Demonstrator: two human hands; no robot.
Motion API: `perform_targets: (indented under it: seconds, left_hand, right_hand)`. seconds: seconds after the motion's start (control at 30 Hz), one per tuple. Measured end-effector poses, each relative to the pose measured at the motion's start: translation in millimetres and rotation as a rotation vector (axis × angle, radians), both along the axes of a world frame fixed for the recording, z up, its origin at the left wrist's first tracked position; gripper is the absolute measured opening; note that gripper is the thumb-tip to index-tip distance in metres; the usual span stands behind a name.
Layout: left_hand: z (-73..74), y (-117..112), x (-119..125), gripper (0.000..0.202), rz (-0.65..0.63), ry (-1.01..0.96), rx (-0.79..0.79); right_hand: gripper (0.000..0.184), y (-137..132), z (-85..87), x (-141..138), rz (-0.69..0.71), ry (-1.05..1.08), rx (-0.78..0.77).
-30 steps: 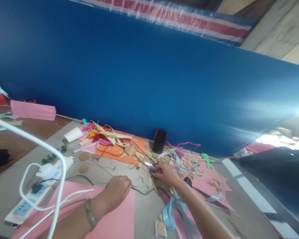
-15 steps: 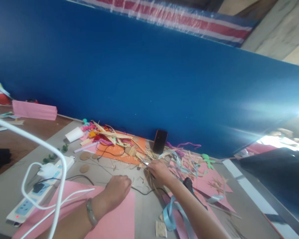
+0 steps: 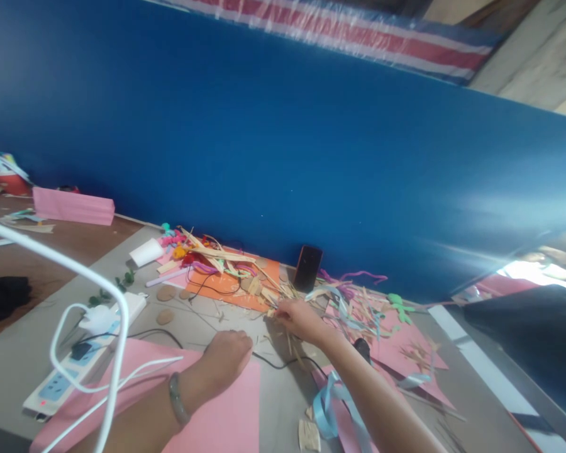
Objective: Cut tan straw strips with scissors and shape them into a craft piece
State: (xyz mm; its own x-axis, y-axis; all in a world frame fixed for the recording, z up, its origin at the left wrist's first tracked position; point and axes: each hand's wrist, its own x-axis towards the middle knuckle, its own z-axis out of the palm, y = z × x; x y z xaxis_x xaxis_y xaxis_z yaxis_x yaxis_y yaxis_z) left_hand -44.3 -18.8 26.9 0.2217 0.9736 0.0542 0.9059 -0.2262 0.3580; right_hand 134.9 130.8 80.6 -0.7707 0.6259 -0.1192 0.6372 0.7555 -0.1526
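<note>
My left hand, with a bangle at the wrist, rests closed at the upper edge of a pink sheet of paper. Its fingers are curled in and what they hold, if anything, is hidden. A thin black cable runs off to the right from near its fingertips. Farther in, my right hand is closed in a pinch over the scraps by the orange sheet. A small shiny tip shows at its fingers, too small to name. Wood strips and chips lie just beyond.
A phone leans against the blue partition. At left are a power strip, a white cable crossing in front, and a white cup. Blue ribbon lies by my right forearm; straw-like scraps cover pink paper at right.
My right hand has shifted a little left toward the orange sheet, still pinched. My left hand stays closed at about the same place. The whole view has swung slightly.
</note>
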Motion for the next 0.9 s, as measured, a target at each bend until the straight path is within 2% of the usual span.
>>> perform_targets:
  seconds: [0.27,0.57,0.67,0.9]
  left_hand:
    - [2.0,3.1,-0.3,0.03,0.047,0.021,-0.035]
    - [2.2,3.9,-1.3,0.025,0.053,0.018,-0.055]
    - [5.8,3.3,-1.3,0.024,0.052,0.019,-0.064]
    - [9.3,2.0,-0.5,0.026,0.062,0.001,-0.04]
  right_hand:
    - [0.016,1.8,-12.5,0.7,-0.087,-0.1,0.073]
    - [0.019,-5.9,4.0,-1.3,-0.05,-0.003,-0.04]
    - [0.02,-11.9,0.2,-3.5,-0.038,0.009,-0.083]
    - [0.017,-19.9,-14.1,3.5,-0.078,-0.04,-0.077]
